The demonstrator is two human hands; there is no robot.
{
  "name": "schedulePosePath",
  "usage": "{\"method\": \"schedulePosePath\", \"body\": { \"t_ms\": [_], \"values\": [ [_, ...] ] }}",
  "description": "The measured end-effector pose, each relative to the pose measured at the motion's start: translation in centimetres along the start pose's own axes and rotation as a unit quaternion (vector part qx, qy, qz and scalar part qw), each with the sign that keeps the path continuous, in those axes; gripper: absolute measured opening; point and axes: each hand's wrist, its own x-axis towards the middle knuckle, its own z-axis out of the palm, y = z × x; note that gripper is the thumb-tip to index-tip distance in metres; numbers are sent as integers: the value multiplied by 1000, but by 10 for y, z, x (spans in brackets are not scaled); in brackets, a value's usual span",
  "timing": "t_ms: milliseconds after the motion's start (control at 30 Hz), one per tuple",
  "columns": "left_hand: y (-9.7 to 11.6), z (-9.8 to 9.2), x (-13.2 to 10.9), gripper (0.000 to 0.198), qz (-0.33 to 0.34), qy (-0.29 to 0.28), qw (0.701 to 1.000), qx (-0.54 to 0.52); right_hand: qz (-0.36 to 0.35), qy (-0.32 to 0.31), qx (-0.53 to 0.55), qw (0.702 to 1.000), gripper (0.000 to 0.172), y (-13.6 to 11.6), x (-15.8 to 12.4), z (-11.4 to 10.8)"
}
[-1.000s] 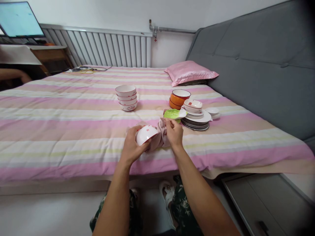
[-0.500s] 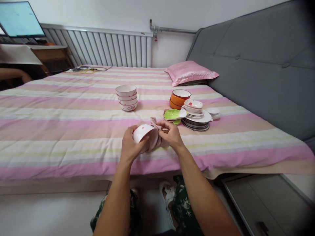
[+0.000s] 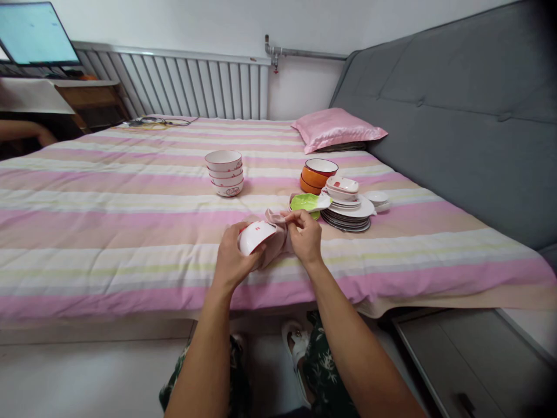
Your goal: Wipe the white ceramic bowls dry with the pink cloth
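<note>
Tilted on its side, a white bowl [image 3: 256,236] with a red rim is gripped by my left hand [image 3: 234,255], its thumb at the near side. A pale pink cloth [image 3: 277,244] lies against the bowl's right side. My right hand [image 3: 306,235] pinches the upper part of this cloth between thumb and fingers. Both hands are over the near part of the striped bed, close together. Beyond them stands a stack of several white bowls [image 3: 224,173] with red patterns.
Right of my hands are green leaf-shaped dishes [image 3: 304,202], orange bowls [image 3: 318,176], small white dishes [image 3: 342,186] and stacked plates [image 3: 346,219]. A pink pillow [image 3: 337,129] lies by the grey headboard [image 3: 456,110]. Cables [image 3: 161,122] lie at the far left; another person's arm [image 3: 26,131] shows there.
The bowl has shifted slightly right and is turned a little. My right hand has risen slightly, its fingers now drawn together on the cloth.
</note>
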Motion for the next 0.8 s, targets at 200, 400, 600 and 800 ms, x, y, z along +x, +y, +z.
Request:
{"method": "schedulePosePath", "body": {
  "t_ms": [200, 400, 600, 800],
  "values": [
    [5, -1, 0, 48, 32, -20, 999, 24, 7, -8, -105, 994, 15, 3, 0, 0],
    [0, 1, -1, 48, 17, -6, 1000, 15, -66, -77, -235, 967, 36, 5, 2, -3],
    [-1, 2, 0, 48, -18, 5, 1000, 2, -98, -92, -238, 962, 41, -3, -1, -4],
    [2, 0, 1, 45, -30, 11, 999, 4, -98, -112, -176, 973, 45, -6, -5, -4]
  ]
}}
